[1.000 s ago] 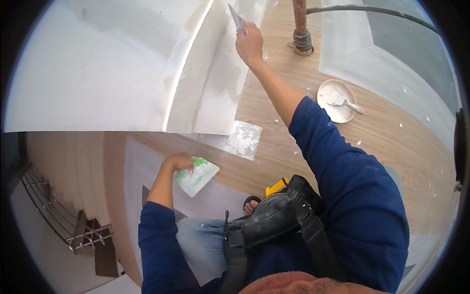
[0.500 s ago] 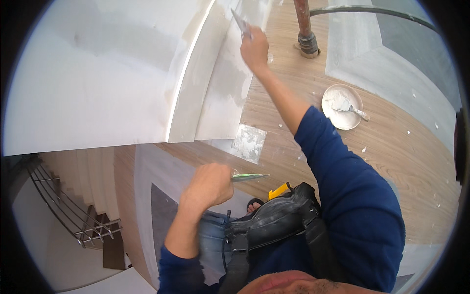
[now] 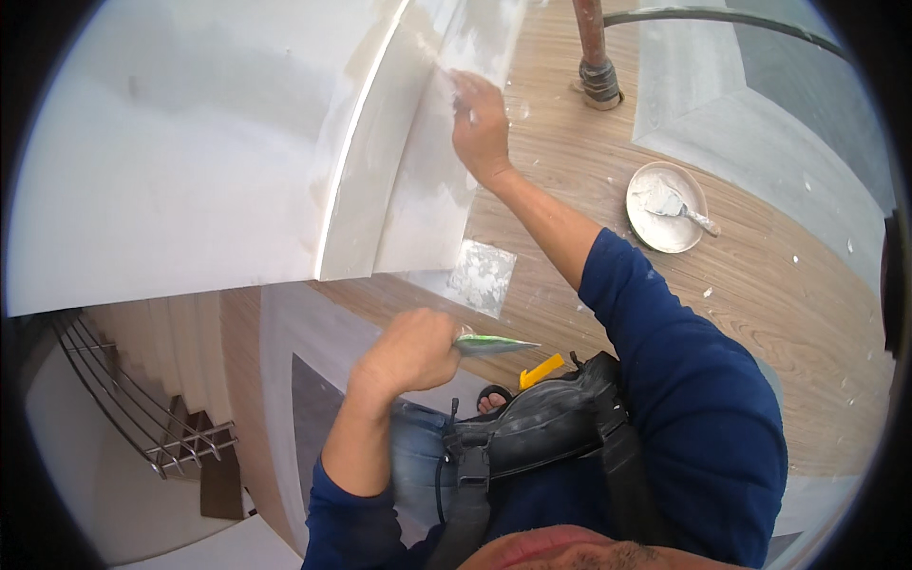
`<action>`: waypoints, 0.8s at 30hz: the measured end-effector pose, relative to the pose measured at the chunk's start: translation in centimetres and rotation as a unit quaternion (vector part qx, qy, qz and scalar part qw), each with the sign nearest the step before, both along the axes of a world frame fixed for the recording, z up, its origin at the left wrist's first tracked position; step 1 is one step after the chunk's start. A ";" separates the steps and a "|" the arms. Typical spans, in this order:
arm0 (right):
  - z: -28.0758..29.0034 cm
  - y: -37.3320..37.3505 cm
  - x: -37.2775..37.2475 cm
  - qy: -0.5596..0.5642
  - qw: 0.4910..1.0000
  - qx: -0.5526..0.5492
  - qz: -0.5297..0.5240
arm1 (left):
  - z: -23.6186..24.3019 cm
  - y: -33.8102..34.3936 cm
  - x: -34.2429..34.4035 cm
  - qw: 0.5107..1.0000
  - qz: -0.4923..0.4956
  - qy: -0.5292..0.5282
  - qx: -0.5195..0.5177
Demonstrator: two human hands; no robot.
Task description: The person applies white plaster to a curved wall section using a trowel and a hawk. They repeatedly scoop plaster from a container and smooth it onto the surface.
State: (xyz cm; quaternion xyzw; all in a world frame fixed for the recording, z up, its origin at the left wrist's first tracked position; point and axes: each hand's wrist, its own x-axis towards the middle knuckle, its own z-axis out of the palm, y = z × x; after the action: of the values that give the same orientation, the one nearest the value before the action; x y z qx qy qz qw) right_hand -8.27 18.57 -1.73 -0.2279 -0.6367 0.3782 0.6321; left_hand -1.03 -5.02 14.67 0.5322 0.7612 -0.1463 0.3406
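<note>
My left hand (image 3: 413,351) is closed in front of my waist. From its fist sticks a flat, pointed-looking blade with a green stripe (image 3: 496,345), seen nearly edge-on. My right hand (image 3: 483,123) reaches far forward to the stepped white wall trim (image 3: 380,180). Its fingers are closed around a putty knife, whose thin blade is blurred and mostly hidden against the pale surface. Grey and white filler patches (image 3: 480,38) mark the trim near that hand.
A round bowl (image 3: 692,186) of white filler, with a second putty knife (image 3: 686,211) in it, stands on the wood-look floor at right. A speckled square sheet (image 3: 483,277) lies by the trim's end. Ahead is a red-brown post (image 3: 591,38); stairs with a metal railing (image 3: 157,456) drop away lower left.
My right hand has drawn back slightly toward me and left, turning so its blade comes against the trim. My left hand has shifted a little right, still holding the green-striped blade.
</note>
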 end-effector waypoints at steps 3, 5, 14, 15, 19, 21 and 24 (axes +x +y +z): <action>-0.3 3.7 -0.6 -0.034 0.999 0.012 -0.038 | 1.2 0.8 -0.1 0.999 0.002 -0.035 0.024; 0.8 5.5 -0.9 -0.052 0.999 -0.008 0.000 | 1.4 0.6 -0.3 0.999 0.000 -0.038 0.025; 0.0 -8.9 2.1 -0.073 0.991 0.057 0.100 | 2.1 -0.6 -0.4 0.998 0.028 -0.052 -0.007; -0.2 -10.6 3.4 -0.080 0.986 0.068 0.132 | 2.4 -0.4 -0.4 0.998 0.029 -0.052 -0.023; -1.5 -13.0 7.0 -0.047 0.955 0.182 0.228 | 2.1 -0.5 -0.3 0.997 0.016 -0.066 -0.026; -1.6 -11.9 6.5 -0.033 0.960 0.195 0.199 | 2.1 -0.9 -0.2 0.997 0.011 -0.080 0.004; -0.1 -5.9 3.3 -0.017 0.992 0.079 0.101 | 2.1 -0.9 -0.1 0.995 0.005 -0.092 0.042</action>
State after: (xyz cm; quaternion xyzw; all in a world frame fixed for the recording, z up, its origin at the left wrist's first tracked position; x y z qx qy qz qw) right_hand -4.96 12.71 -1.82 -0.1181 -0.6951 0.3850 0.5955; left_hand -1.13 -5.87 16.76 0.5535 0.7345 -0.0635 0.3874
